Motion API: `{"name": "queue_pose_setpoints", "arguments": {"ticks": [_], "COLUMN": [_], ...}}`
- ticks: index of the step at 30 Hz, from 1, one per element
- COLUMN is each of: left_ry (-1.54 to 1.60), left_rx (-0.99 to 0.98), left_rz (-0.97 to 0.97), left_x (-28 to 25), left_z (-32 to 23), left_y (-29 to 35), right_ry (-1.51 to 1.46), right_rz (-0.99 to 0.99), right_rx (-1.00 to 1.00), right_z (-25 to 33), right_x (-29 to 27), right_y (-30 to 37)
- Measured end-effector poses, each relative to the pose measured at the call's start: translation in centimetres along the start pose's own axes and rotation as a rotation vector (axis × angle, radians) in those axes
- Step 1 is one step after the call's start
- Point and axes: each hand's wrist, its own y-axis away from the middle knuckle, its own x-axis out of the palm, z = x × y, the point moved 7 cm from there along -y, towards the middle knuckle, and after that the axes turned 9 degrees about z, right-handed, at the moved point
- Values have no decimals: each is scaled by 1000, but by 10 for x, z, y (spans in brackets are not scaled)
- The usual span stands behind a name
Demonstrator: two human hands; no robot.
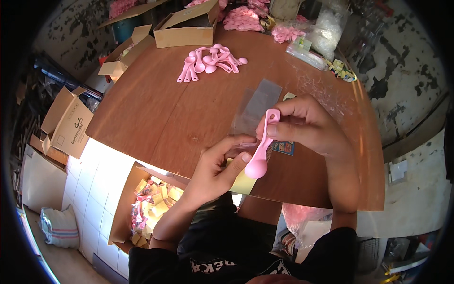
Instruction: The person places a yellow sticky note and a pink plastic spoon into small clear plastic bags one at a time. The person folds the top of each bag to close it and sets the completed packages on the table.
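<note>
Over the table's near edge, a pink plastic spoon hangs bowl-down, its handle pinched between thumb and fingers of my right hand. My left hand is closed beside the spoon, thumb close to its bowl, on what looks like a clear plastic bag, mostly hidden by the fingers. A yellow card shows just below the left thumb; whether it sits inside the bag I cannot tell. Under the right hand lies a blue printed card, partly covered. Beyond my hands, flat clear bags lie on the wood.
A pile of pink spoons lies on the brown table. At the back stand an open carton and bagged pink pieces. Small yellow cards lie far right. A floor carton at left holds packed pieces.
</note>
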Motion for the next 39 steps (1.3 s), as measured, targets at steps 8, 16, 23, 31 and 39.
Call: {"name": "queue_pose_setpoints", "arguments": {"ticks": [8,16,23,31,39], "left_ry": [-180,118,14,-120,-145], "left_rx": [191,39,-24,-13,-18], "left_rz": [-126,-135,-118,-76,-92], "left_x": [0,0,-1,4,4], "left_z": [-22,-17,-9,-17,-25], "left_y": [-8,-18,-18,-18,-16], "right_ry": [-25,65,36,83,162], "right_rz": [-122,-388,-626,-513,-472], "right_rx": [-102,-284,-344,-233,-271], "right_z": [17,36,35,40,39], "right_x": [-5,-23,-50,-39,-29], "right_y": [20,32,49,50,43]}}
